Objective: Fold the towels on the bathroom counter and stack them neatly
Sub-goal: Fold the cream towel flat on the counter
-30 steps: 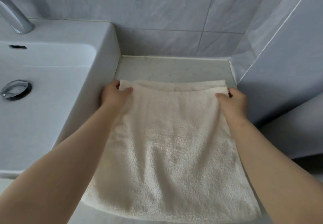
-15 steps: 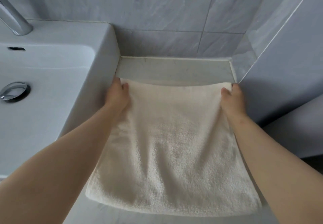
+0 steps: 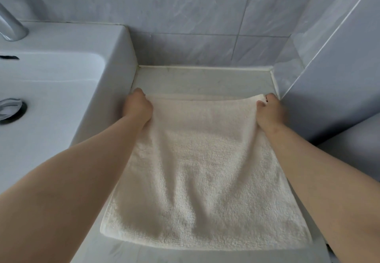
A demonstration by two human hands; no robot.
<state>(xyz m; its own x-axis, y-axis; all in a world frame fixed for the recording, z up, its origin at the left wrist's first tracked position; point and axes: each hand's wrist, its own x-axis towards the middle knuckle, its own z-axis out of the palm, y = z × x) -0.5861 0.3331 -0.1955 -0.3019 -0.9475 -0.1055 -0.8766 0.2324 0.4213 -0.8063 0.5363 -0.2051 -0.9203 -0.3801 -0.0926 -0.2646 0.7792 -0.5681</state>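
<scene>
A cream towel (image 3: pixel 205 172) lies folded flat on the pale counter (image 3: pixel 205 79), its fold toward me and its two layered edges at the far side. My left hand (image 3: pixel 138 107) grips the far left corner with curled fingers. My right hand (image 3: pixel 270 111) pinches the far right corner, thumb on top. A thin strip of the lower layer shows beyond the top edge. Both forearms run along the towel's sides.
A white sink basin (image 3: pixel 51 82) with a metal drain (image 3: pixel 11 109) borders the counter on the left; the tap (image 3: pixel 10 26) stands at its back. Grey tiled walls (image 3: pixel 195 16) close the back and right.
The towel's far edge lay flat half a second ago; now both hands have curled around the far corners and lifted them slightly. The head camera has shifted a little.
</scene>
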